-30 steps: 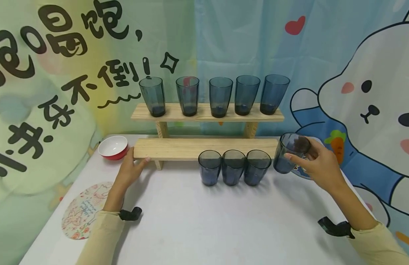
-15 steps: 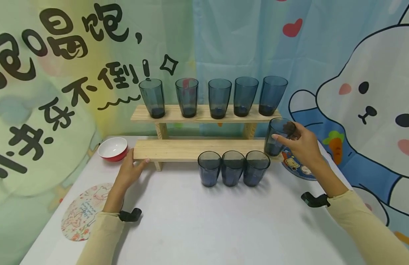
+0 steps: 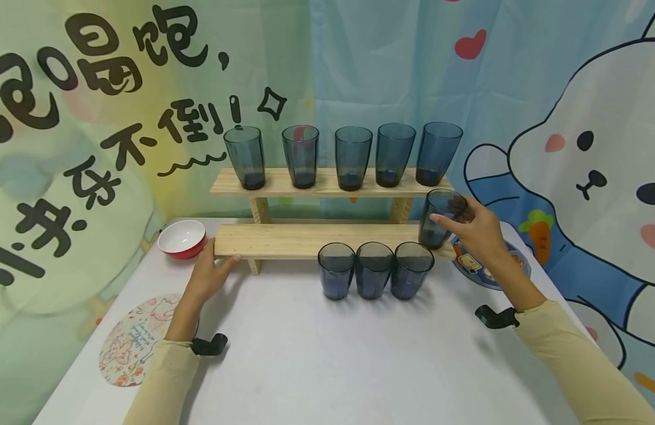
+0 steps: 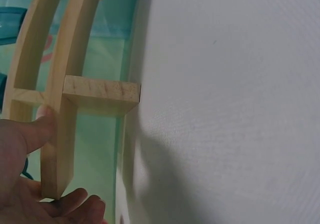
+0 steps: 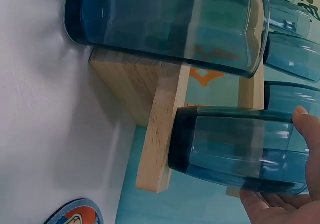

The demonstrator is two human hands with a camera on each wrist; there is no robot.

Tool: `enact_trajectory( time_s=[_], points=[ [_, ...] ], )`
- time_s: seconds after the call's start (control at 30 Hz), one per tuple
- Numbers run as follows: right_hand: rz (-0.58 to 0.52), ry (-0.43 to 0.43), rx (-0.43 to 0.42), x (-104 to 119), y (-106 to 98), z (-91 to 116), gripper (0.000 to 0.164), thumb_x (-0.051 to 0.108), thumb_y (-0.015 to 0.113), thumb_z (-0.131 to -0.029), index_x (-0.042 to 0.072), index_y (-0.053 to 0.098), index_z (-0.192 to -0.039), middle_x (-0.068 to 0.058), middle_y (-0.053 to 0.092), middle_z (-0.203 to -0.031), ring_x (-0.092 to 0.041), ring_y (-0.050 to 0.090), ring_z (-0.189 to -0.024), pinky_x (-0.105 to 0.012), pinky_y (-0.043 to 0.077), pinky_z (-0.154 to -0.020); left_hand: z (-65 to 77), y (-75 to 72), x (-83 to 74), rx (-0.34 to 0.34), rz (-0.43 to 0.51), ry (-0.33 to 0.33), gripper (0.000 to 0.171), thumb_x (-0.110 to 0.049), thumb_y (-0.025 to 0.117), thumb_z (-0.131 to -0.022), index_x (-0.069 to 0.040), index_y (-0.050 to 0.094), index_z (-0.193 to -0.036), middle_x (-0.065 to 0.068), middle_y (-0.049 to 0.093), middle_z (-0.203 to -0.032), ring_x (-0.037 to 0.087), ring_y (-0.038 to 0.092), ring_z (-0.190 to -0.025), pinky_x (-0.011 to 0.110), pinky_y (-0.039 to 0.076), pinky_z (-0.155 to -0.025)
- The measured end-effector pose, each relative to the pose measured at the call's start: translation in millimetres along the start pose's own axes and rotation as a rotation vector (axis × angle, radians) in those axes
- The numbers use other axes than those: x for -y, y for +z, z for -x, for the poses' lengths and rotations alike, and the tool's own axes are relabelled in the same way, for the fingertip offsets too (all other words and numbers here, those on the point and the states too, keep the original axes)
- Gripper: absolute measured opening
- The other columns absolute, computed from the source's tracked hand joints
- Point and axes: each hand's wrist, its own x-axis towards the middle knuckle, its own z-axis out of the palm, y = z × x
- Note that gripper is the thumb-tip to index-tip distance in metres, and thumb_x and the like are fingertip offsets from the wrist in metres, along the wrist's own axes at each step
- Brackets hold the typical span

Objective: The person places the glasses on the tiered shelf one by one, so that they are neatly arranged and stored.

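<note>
A two-tier wooden shelf (image 3: 295,239) stands at the back of the table. At its lower board's left end my left hand (image 3: 205,277) grips the wood, thumb on the board and fingers around the end, as the left wrist view shows (image 4: 22,164). My right hand (image 3: 484,233) holds a blue-tinted glass tumbler (image 3: 435,230) by its upper part, thumb on the near side. In the right wrist view the tumbler's base (image 5: 181,139) meets the lower board near its right end. Three matching tumblers (image 3: 373,277) stand close together on the table before the shelf.
Several more tumblers (image 3: 354,156) line the upper board. A red bowl with a white inside (image 3: 182,237) sits left of the shelf. One round patterned mat (image 3: 131,354) lies at the left, and a blue one (image 3: 478,274) lies partly behind my right hand.
My right hand has carried the tumbler left and up from beside the shelf to the lower board's right end. The left hand has stayed on the shelf.
</note>
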Motion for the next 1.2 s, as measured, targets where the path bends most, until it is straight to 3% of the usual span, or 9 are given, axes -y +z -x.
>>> enact_trajectory(
  time_s=[0.1,0.2,0.27,0.4,0.53,0.77,0.87,1.07,1.2],
  points=[
    [-0.029,0.007,0.006,-1.9,1.9,-0.1,0.084,0.055,0.074,-0.095,0.007,0.044,-0.158,-0.015,0.059,-0.118,-0.026,0.053,-0.098,-0.028,0.045,-0.073,0.5,0.0,-1.0,0.006,0.002,-0.002,0.077,-0.024,0.065,-0.106,0.009,0.021,-0.161,0.036,0.032,-0.162,0.05,0.029,-0.154,0.064,0.023,-0.126],
    [-0.103,0.024,0.026,-2.5,3.9,0.5,0.095,0.053,0.075,-0.095,0.01,0.029,-0.166,-0.023,0.052,-0.148,-0.034,0.056,-0.129,-0.037,0.052,-0.101,0.9,-0.6,-2.1,0.007,0.011,0.004,0.077,-0.024,0.065,-0.106,0.008,0.022,-0.161,0.035,0.033,-0.161,0.05,0.031,-0.153,0.063,0.023,-0.126],
    [-0.159,0.039,0.04,-2.8,5.5,1.9,0.103,0.051,0.076,-0.095,0.012,0.016,-0.17,-0.025,0.033,-0.167,-0.04,0.04,-0.152,-0.051,0.042,-0.12,1.2,-1.1,-2.3,0.007,0.014,0.01,0.076,-0.024,0.065,-0.107,0.008,0.022,-0.161,0.035,0.034,-0.161,0.05,0.032,-0.152,0.064,0.023,-0.126],
    [-0.207,0.048,0.024,-2.0,6.9,9.8,0.112,0.046,0.077,-0.096,0.014,-0.001,-0.17,-0.02,0.011,-0.175,-0.042,0.017,-0.161,-0.056,0.024,-0.128,1.4,-2.1,-3.0,0.011,0.021,0.017,0.076,-0.024,0.064,-0.107,0.008,0.022,-0.161,0.034,0.034,-0.161,0.05,0.033,-0.152,0.064,0.023,-0.126],
    [-0.232,0.026,-0.08,3.2,4.3,24.0,0.102,0.039,0.076,-0.098,0.013,0.008,-0.17,-0.016,0.02,-0.175,-0.036,0.024,-0.161,-0.047,0.026,-0.129,1.8,-2.0,-3.5,0.014,0.023,0.019,0.076,-0.024,0.064,-0.107,0.008,0.021,-0.161,0.034,0.034,-0.162,0.05,0.032,-0.153,0.063,0.023,-0.126],
    [-0.244,-0.02,-0.312,13.9,9.6,58.5,0.064,0.031,0.075,-0.1,0.014,0.049,-0.156,-0.007,0.058,-0.153,-0.021,0.057,-0.14,-0.023,0.044,-0.116,1.5,-0.7,-2.6,0.005,0.015,0.039,0.076,-0.022,0.065,-0.107,0.011,0.022,-0.16,0.036,0.035,-0.159,0.05,0.035,-0.151,0.063,0.024,-0.126],
    [-0.196,-0.039,-0.219,14.2,19.6,72.5,0.064,0.033,0.075,-0.1,0.012,0.051,-0.155,-0.01,0.06,-0.15,-0.027,0.058,-0.138,-0.026,0.045,-0.116,1.2,-0.6,-3.0,0.005,0.011,0.03,0.076,-0.023,0.065,-0.107,0.011,0.023,-0.159,0.036,0.036,-0.159,0.051,0.035,-0.151,0.063,0.025,-0.126],
    [-0.144,0.003,0.051,6.0,41.2,89.7,0.094,0.047,0.077,-0.096,0.009,0.029,-0.167,-0.015,0.042,-0.165,-0.039,0.041,-0.152,-0.052,0.038,-0.122,1.2,-1.0,-4.4,0.004,0.029,0.032,0.075,-0.02,0.065,-0.106,0.012,0.022,-0.159,0.037,0.036,-0.158,0.051,0.035,-0.15,0.063,0.024,-0.126],
    [-0.142,0.044,0.132,-1.1,54.2,94.0,0.103,0.052,0.078,-0.093,0.008,0.023,-0.168,-0.019,0.034,-0.169,-0.044,0.036,-0.154,-0.053,0.036,-0.124,2.7,-1.4,-4.9,0.005,0.037,0.034,0.076,-0.02,0.065,-0.106,0.011,0.022,-0.16,0.037,0.036,-0.159,0.051,0.035,-0.151,0.062,0.023,-0.127]
  ],
)
